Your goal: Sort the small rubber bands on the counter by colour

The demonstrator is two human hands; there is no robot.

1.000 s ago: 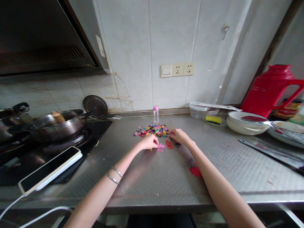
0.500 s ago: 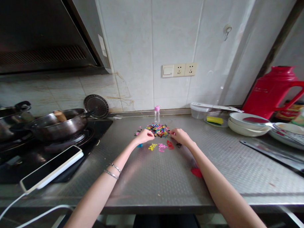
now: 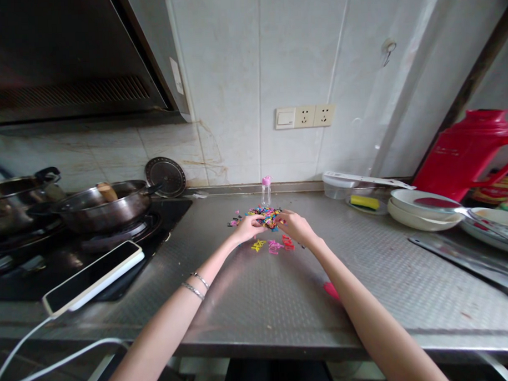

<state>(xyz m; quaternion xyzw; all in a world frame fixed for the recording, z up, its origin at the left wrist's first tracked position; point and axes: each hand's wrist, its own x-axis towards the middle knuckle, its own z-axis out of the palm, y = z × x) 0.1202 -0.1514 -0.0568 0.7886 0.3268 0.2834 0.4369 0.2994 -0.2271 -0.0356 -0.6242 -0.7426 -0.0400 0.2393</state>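
Observation:
A heap of small multicoloured rubber bands (image 3: 271, 216) lies on the steel counter. At its left edge is my left hand (image 3: 247, 228), thumb and forefinger apart over the bands. My right hand (image 3: 296, 227) bends over the heap's right side with its fingers pinched; whatever is between them is too small to make out. Nearer me lie sorted little piles: yellow bands (image 3: 258, 245), pink bands (image 3: 275, 246) and red bands (image 3: 288, 242). A black pile is mostly hidden by my right wrist. Behind the heap stands a small clear bottle (image 3: 266, 195) with a pink cap.
Left, a phone (image 3: 94, 274) on a cable lies by the stove, with a pan (image 3: 104, 209) behind it. To the right are stacked bowls (image 3: 421, 218), a cleaver (image 3: 465, 261), a yellow sponge (image 3: 364, 202) and a red thermos (image 3: 465, 155). A red object (image 3: 331, 290) lies beside my right forearm.
Both hands have moved inward onto the heap and closer together. My left hand's thumb and forefinger have spread. The whole view has shifted slightly.

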